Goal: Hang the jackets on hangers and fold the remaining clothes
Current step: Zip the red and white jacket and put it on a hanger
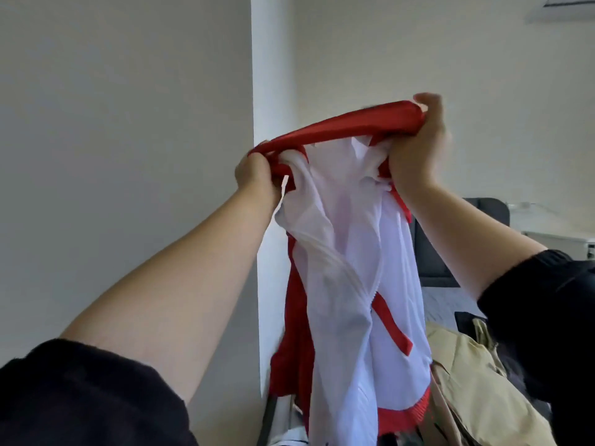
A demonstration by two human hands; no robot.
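A red jacket with a white lining [347, 268] hangs in the air in front of me, inside out, its red collar stretched across the top. My left hand [254, 175] grips the collar's left end, fingers curled into the fabric. At the collar's right end, a little higher, my right hand [415, 146] clutches a bunch of red and white cloth. The jacket's body droops straight down between my raised arms. No hanger shows in the view.
A beige garment [476, 381] lies in a heap at the lower right, with dark clothing beside it. A white wall corner [273, 75] rises right behind the jacket. A dark chair or monitor [431, 252] stands behind on the right.
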